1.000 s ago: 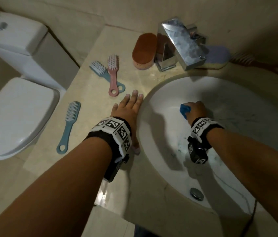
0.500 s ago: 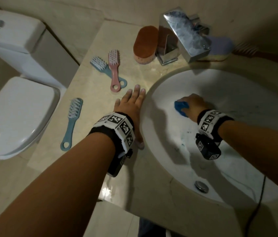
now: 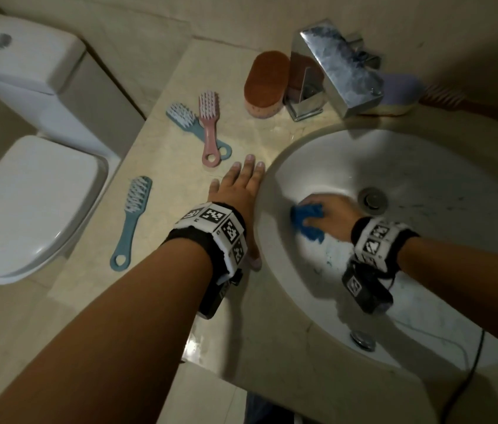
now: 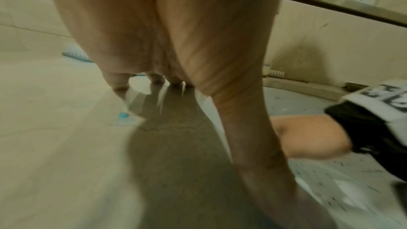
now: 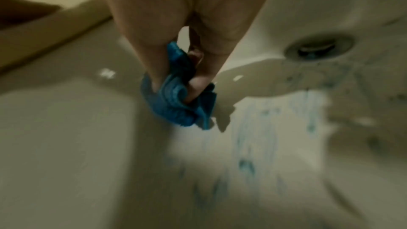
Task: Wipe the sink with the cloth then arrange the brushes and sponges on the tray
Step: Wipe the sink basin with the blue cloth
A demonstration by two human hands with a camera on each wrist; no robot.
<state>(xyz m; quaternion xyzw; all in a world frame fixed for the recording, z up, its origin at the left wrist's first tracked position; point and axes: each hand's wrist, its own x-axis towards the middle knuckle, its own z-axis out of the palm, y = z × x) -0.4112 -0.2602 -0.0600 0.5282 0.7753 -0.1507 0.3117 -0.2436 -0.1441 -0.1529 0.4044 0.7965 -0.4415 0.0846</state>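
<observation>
The right hand (image 3: 327,214) is reaching into the white sink (image 3: 318,166), its fingers curled round a bunched blue cloth (image 3: 307,221) and pressing it against the basin's left wall, just left of the drain (image 3: 372,198). The right wrist view is showing what the head view is hiding: the fingertips (image 5: 196,84) tucked into the cloth's (image 5: 176,104) folds, and blue streaks running down the basin. The left hand (image 3: 238,197) is lying flat and spread on the desk (image 3: 162,240) at the sink's rim, holding nothing. Left of it a blue brush (image 3: 133,221) is lying alone; farther back, a pink brush (image 3: 209,130) is crossing a second blue brush (image 3: 186,122). Beyond, an orange sponge (image 3: 267,84) is sitting beside the chrome tap (image 3: 336,68), with a purple sponge (image 3: 401,93) behind the tap.
</observation>
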